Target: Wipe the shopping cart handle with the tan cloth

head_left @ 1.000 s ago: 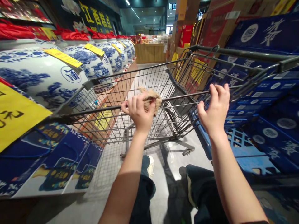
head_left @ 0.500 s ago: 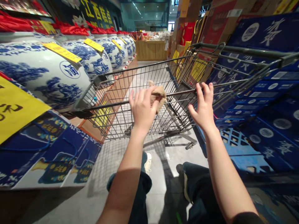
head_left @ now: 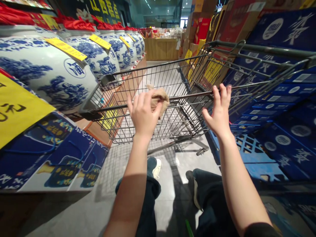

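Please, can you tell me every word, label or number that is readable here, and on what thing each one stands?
Dark wall sign: yellow "江西", the following characters unclear.
Round emblem on the blue-and-white porcelain jar: one blue brush character, unreadable.
Blue cartons: large white stylised characters and a round logo, unreadable.
Yellow card: black characters, cut off by the picture edge, unreadable.
Yellow jar tags: too small to read.

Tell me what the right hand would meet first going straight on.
The right hand would probably meet the shopping cart's top rail first; its fingers overlap the rail in view, so contact is hard to rule out.
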`<state>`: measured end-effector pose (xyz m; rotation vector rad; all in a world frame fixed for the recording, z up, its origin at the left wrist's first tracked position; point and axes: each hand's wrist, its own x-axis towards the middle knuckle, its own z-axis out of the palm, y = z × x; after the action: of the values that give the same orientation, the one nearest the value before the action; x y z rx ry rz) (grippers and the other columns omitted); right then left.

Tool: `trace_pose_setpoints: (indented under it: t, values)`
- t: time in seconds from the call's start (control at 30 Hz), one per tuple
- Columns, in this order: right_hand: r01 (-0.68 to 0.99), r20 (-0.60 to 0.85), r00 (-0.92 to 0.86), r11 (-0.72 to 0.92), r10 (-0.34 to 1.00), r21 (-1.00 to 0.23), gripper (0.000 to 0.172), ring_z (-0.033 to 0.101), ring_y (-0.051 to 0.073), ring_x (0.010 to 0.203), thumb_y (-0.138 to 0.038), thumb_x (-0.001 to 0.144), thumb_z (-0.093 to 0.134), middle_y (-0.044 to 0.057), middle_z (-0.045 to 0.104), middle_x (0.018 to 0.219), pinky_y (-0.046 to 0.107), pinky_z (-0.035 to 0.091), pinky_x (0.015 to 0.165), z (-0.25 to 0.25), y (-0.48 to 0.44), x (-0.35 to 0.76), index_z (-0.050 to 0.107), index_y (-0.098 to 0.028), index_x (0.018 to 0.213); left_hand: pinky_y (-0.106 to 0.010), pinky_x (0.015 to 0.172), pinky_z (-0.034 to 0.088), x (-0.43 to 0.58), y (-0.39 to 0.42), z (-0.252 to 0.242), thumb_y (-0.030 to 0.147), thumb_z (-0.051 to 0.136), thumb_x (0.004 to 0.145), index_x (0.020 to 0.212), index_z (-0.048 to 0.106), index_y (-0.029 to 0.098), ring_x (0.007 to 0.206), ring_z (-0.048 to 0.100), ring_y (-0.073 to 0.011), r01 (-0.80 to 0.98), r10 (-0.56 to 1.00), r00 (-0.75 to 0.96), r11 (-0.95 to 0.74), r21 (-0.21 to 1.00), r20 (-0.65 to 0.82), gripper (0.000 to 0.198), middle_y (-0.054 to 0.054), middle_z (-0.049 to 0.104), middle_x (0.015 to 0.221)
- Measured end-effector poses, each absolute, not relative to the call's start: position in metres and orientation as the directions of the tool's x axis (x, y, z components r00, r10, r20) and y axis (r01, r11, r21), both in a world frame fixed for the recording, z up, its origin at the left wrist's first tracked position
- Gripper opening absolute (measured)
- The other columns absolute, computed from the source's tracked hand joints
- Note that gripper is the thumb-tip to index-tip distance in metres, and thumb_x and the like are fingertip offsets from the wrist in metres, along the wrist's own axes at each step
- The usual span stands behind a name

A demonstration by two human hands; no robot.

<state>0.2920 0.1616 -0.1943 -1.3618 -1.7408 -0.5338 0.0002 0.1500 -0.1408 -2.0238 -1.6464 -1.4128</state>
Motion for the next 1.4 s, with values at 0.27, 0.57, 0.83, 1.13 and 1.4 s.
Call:
trace_pose_setpoints:
  t: [0.27,0.57,0.83,1.13,1.4]
  values:
    - [0.928,0.822,-0.025,0.318,0.569,-0.192,0.089,0.005,0.043,0.17,-0.037,0.09,0.059,0.014,0.022,0.18,0.074,0.019,0.131,-0.198,0.165,0.289,0.023,-0.025,0.17,-0.066,0.13,0.03,-0.055,0.161,-0.143,0.036,0.065,0.094,0.115,0.068,0.021,0.131,0.06,-0.0373,0.817,0.537,-0.361,-0.212,0.536,0.763,0.025,-0.015,0.071,0.125]
    - [0.933,0.794,-0.06,0.317,0.605,-0.172,0.086,0.011,0.039,0.17,-0.034,0.09,0.058,0.011,0.028,0.179,0.07,0.02,0.133,-0.191,0.158,0.3,0.026,-0.027,0.17,-0.063,0.132,0.027,-0.007,0.154,-0.15,0.026,0.07,0.089,0.112,0.067,0.026,0.125,0.064,-0.0312,0.829,0.597,0.004,-0.45,0.331,0.802,0.023,-0.007,0.073,0.122]
    - [0.924,0.789,-0.036,0.322,0.614,-0.208,0.087,0.011,0.039,0.17,-0.035,0.089,0.059,0.011,0.028,0.179,0.071,0.019,0.133,-0.193,0.16,0.297,0.026,-0.028,0.169,-0.059,0.116,0.047,-0.091,0.153,-0.152,0.022,0.059,0.091,0.106,0.059,0.028,0.127,0.063,-0.0343,0.797,0.349,-0.516,-0.14,0.588,0.782,0.016,-0.007,0.069,0.12]
    - [0.925,0.809,-0.043,0.33,0.586,-0.19,0.085,0.012,0.04,0.17,-0.032,0.087,0.058,0.013,0.029,0.178,0.07,0.019,0.133,-0.194,0.161,0.298,0.028,-0.027,0.167,-0.057,0.116,0.045,-0.095,0.152,-0.161,0.026,0.055,0.091,0.109,0.058,0.023,0.129,0.06,-0.0338,0.814,0.346,-0.484,-0.159,0.558,0.804,0.019,-0.009,0.068,0.122]
    - [0.924,0.802,-0.007,0.311,0.598,-0.224,0.084,0.007,0.043,0.17,-0.043,0.091,0.058,0.014,0.025,0.179,0.075,0.018,0.131,-0.194,0.16,0.29,0.026,-0.027,0.167,-0.06,0.117,0.046,-0.045,0.148,-0.155,0.028,0.057,0.09,0.112,0.062,0.025,0.123,0.065,-0.0326,0.824,0.54,-0.216,-0.346,0.449,0.813,0.023,-0.008,0.074,0.118]
